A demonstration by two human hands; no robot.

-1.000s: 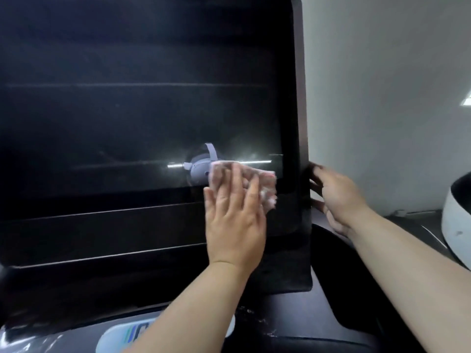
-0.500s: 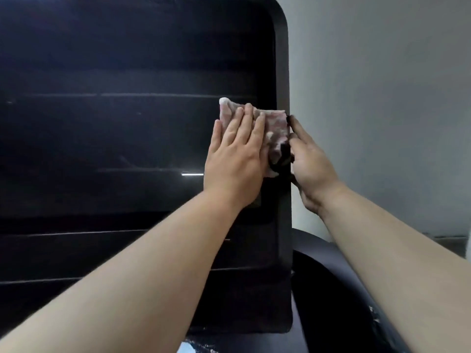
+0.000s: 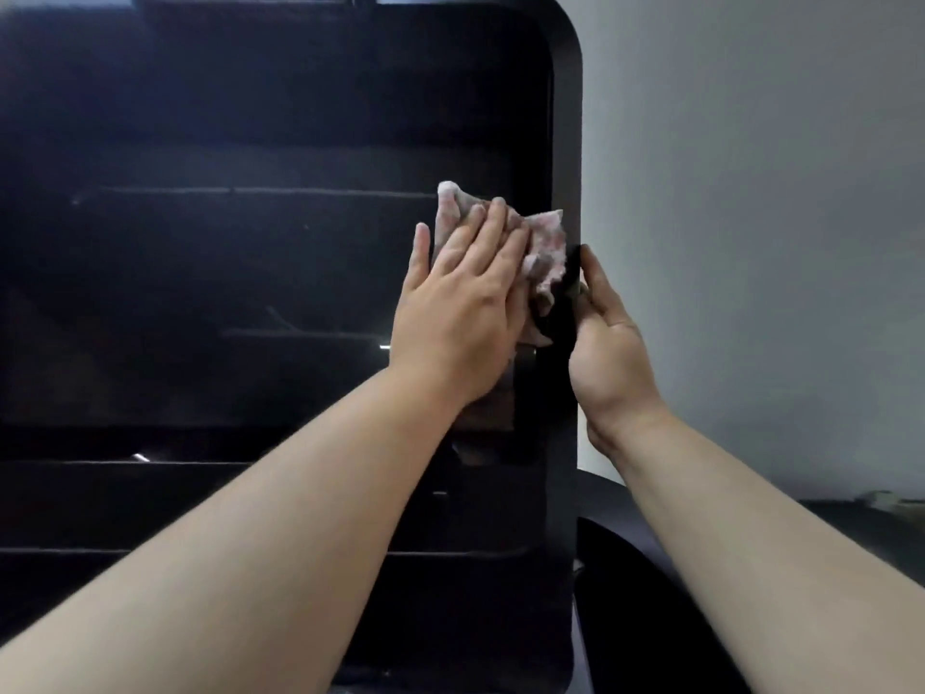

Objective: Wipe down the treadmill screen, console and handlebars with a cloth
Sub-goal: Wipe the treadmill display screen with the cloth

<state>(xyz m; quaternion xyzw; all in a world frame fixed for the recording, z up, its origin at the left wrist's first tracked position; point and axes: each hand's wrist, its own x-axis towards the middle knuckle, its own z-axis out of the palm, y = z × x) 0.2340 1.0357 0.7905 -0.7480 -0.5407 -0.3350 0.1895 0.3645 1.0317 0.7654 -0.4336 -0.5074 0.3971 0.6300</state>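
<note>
The cloth [image 3: 543, 252] lies flat on the screen [image 3: 250, 242], right up against its right edge: the screen wipe is under way. The left hand [image 3: 460, 313] presses it, fingers straight; the right hand [image 3: 608, 338] grips that edge, thumb in front. Next, I reckon: a firm, even sweep across the rest of the glass.

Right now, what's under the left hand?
A pinkish cloth, pressed flat on the dark screen by the left hand. Its top and right edges show; the rest is covered.
</note>
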